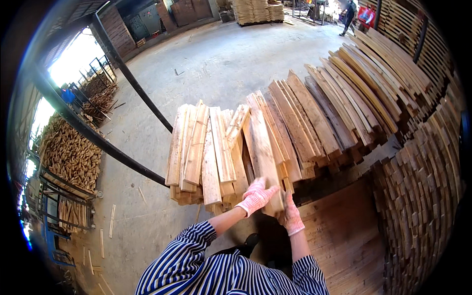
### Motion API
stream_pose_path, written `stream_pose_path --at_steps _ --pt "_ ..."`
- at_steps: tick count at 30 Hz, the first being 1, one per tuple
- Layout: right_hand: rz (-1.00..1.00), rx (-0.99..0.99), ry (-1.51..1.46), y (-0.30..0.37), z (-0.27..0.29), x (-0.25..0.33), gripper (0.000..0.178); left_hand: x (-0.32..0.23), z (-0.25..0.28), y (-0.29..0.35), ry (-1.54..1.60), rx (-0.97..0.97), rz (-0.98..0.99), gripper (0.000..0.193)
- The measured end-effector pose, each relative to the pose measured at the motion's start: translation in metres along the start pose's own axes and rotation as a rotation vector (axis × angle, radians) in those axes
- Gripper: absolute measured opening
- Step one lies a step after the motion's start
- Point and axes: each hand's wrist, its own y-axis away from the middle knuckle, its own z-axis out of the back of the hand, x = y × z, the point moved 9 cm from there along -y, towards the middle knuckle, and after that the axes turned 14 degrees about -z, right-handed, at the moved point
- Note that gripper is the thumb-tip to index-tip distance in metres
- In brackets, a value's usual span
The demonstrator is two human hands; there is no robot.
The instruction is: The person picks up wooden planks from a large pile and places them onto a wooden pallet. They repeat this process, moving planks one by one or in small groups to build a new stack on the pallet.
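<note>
Concrete floor (pixel 221 64) beyond stacked planks (pixel 206 152). Left hand (pixel 256 194) laid flat, fingers open, on a board (pixel 260 147); right hand (pixel 292 216) curled around its near end.

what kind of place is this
Probably a timber yard or sawmill shed: sawn planks lie stacked under the gloved hands, cut wood fills racks, and the concrete floor is strewn with offcuts.

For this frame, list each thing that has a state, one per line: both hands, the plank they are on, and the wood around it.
left hand: gloved, palm flat on the plank's near end
right hand: gloved, gripping the plank's near end from the side
plank: lying flat on top of the stack
plank stack: loosely piled, ends uneven
stacked boards: neatly stacked at right
</note>
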Motion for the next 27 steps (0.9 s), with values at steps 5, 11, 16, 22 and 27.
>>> stream_pose_path --at_steps 5,11,16,22,27 --pt "-0.088 0.123 -0.121 -0.033 -0.015 0.002 0.071 0.006 0.147 -0.039 -0.721 -0.247 0.179 0.085" --pt "0.062 -0.108 0.397 -0.030 -0.092 0.022 0.082 0.149 0.153 -0.096 -0.242 -0.395 0.378 0.082" --pt "0.072 -0.121 0.781 -0.054 -0.118 0.029 0.093 0.099 0.088 -0.028 1.013 -0.558 -0.077 0.078" --pt "-0.047 -0.130 0.960 -0.030 -0.118 0.011 0.119 0.079 0.079 0.003 0.491 -0.444 -0.284 0.088" --pt "-0.021 -0.115 1.243 0.067 -0.126 0.001 0.117 0.073 0.049 -0.031 1.577 -0.339 0.090 0.077"
